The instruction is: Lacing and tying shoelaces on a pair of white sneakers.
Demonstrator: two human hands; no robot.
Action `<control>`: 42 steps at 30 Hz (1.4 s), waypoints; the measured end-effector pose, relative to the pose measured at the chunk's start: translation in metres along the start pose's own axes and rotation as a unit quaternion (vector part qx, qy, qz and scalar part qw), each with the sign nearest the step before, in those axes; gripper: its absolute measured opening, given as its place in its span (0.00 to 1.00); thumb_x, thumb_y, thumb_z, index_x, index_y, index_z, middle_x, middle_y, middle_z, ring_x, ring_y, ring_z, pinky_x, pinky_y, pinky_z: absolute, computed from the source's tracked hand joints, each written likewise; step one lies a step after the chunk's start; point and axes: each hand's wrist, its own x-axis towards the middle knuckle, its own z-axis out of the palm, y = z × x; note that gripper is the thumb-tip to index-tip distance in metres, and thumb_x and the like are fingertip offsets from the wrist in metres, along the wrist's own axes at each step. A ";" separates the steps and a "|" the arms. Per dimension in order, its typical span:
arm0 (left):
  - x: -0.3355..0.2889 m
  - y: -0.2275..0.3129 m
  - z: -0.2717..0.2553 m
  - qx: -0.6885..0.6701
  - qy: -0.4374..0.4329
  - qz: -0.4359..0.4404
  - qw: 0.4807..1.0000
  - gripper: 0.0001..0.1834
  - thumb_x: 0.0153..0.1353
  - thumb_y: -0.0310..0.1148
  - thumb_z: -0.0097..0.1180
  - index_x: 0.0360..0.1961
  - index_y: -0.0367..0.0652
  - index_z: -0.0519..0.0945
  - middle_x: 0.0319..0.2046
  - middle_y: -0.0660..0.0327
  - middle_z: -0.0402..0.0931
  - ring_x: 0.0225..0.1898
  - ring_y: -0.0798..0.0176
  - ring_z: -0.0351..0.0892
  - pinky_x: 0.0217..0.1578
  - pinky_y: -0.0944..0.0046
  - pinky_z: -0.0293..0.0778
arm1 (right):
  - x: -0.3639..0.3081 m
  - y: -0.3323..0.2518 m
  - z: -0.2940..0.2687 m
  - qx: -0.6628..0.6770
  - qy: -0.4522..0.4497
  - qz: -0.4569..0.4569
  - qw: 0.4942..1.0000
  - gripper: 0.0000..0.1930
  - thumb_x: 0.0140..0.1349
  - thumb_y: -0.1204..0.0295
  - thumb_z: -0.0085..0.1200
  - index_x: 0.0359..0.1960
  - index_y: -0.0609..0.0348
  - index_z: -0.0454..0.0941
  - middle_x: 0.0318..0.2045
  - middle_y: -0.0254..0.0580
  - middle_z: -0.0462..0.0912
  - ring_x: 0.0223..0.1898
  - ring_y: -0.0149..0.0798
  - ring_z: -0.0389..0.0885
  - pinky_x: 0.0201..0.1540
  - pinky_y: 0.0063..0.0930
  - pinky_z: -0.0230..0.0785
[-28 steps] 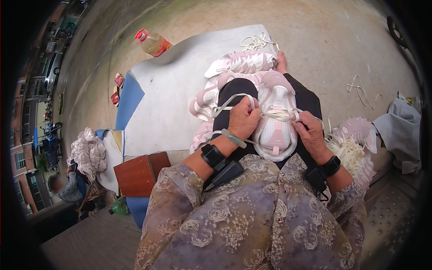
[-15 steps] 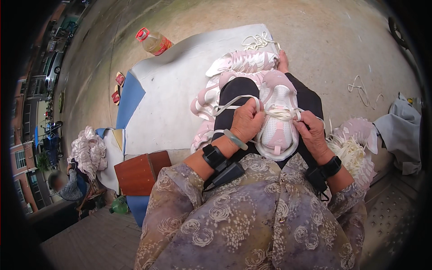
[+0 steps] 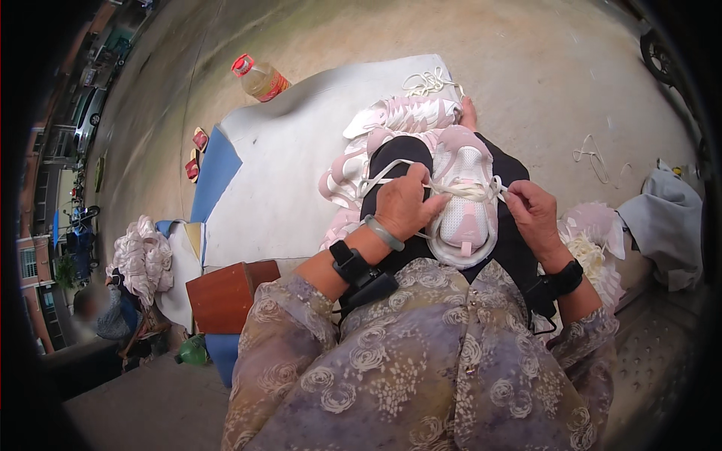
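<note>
The inward-angled right hand is pinching a lace; the left hand is pointing its thumb inward, though I cannot tell whether it is clamped. Between the lap's side edges, a pink-and-white shoe is lying.

Room above the white sheet; pink-white shoe uppers between it and left grip

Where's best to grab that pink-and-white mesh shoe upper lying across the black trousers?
Probably by the curved white rim at the near end of the upper, from the wearer's body side. That end is rounded and faces the body, while the left hand and right hand flank the white laces across its middle.
</note>
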 end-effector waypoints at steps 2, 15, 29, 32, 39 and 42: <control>-0.008 0.001 0.001 -0.018 -0.019 0.119 0.993 0.22 0.43 0.40 0.66 0.33 0.39 0.69 0.16 0.58 0.69 0.19 0.59 0.72 0.22 0.62 0.68 | 0.005 -0.013 0.007 0.007 0.020 -0.086 0.996 0.03 0.49 0.77 0.56 0.25 0.59 0.74 0.21 0.38 0.74 0.23 0.39 0.74 0.26 0.28 0.65; -0.006 -0.012 0.007 -0.065 -0.138 0.069 0.986 0.12 0.46 0.37 0.58 0.24 0.38 0.75 0.18 0.51 0.74 0.23 0.49 0.75 0.26 0.56 0.70 | 0.013 -0.029 0.067 -0.160 -0.083 -0.167 0.969 0.05 0.46 0.68 0.57 0.21 0.53 0.76 0.21 0.38 0.72 0.27 0.41 0.74 0.29 0.36 0.63; 0.003 -0.022 0.012 -0.097 -0.153 0.092 0.979 0.13 0.46 0.30 0.50 0.35 0.38 0.76 0.17 0.53 0.72 0.20 0.53 0.74 0.23 0.61 0.69 | 0.020 -0.035 0.052 -0.196 -0.076 -0.302 0.930 0.06 0.42 0.73 0.54 0.15 0.53 0.70 0.17 0.36 0.68 0.22 0.40 0.70 0.26 0.34 0.58; 0.002 -0.016 0.005 -0.073 -0.158 0.075 0.982 0.14 0.46 0.32 0.52 0.36 0.40 0.75 0.16 0.53 0.72 0.20 0.49 0.73 0.24 0.58 0.69 | 0.010 -0.043 0.003 -0.133 -0.049 -0.294 0.945 0.08 0.41 0.75 0.57 0.14 0.54 0.69 0.16 0.36 0.67 0.20 0.40 0.68 0.24 0.33 0.55; 0.017 0.042 0.006 -0.106 -0.090 0.260 0.956 0.13 0.53 0.36 0.54 0.36 0.38 0.76 0.28 0.55 0.76 0.32 0.56 0.76 0.33 0.63 0.70 | -0.021 -0.054 -0.052 -0.170 -0.075 -0.316 0.930 0.06 0.39 0.77 0.57 0.18 0.56 0.72 0.16 0.33 0.67 0.19 0.38 0.68 0.24 0.31 0.57; 0.025 0.056 0.014 -0.298 -0.354 0.156 0.873 0.12 0.62 0.36 0.49 0.36 0.38 0.78 0.24 0.66 0.73 0.29 0.74 0.69 0.32 0.71 0.68 | -0.022 -0.054 -0.044 -0.139 -0.025 -0.331 0.933 0.06 0.39 0.78 0.57 0.19 0.57 0.71 0.17 0.33 0.68 0.21 0.37 0.69 0.25 0.30 0.58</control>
